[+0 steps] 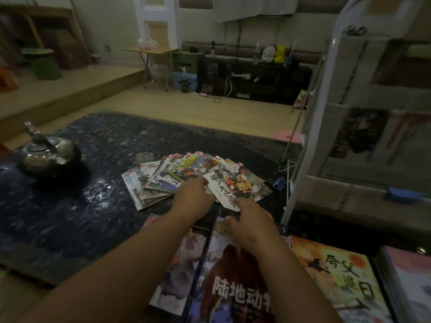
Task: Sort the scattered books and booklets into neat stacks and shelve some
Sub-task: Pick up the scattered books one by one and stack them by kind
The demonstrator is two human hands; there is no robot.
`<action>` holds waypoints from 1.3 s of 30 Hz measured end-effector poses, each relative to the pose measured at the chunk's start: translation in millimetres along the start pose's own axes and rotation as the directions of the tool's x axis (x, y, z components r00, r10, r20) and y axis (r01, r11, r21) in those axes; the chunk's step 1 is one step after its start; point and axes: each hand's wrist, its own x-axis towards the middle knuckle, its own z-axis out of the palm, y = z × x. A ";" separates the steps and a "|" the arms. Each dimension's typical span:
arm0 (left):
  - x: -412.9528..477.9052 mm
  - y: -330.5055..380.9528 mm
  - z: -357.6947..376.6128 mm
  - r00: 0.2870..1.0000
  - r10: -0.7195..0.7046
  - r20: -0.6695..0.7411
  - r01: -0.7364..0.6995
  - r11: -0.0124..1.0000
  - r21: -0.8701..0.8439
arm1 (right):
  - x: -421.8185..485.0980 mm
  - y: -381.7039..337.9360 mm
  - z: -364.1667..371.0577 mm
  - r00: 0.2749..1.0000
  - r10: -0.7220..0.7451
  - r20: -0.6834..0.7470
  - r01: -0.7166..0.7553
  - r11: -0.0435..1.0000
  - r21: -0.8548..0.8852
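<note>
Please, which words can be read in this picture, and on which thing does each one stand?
"陆地动", next character hidden: large book, bottom middle.
"夸父追日": orange book, bottom right.
Black title on the top booklet: too tilted and blurred.
Titles on the fanned booklets: too blurred.

Both bare forearms stretch forward, side by side. The left hand [193, 199] lies palm down, fingers pointing away, grip hidden. The right hand [253, 223] hovers just beside it, fingers loosely bent.
</note>
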 end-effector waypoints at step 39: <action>-24.1 -39.7 -66.9 0.871 -0.490 -0.038 0.268 0.538 -0.799 | -1.0 -27.7 7.2 0.999 -0.012 -0.037 0.025 0.925 0.379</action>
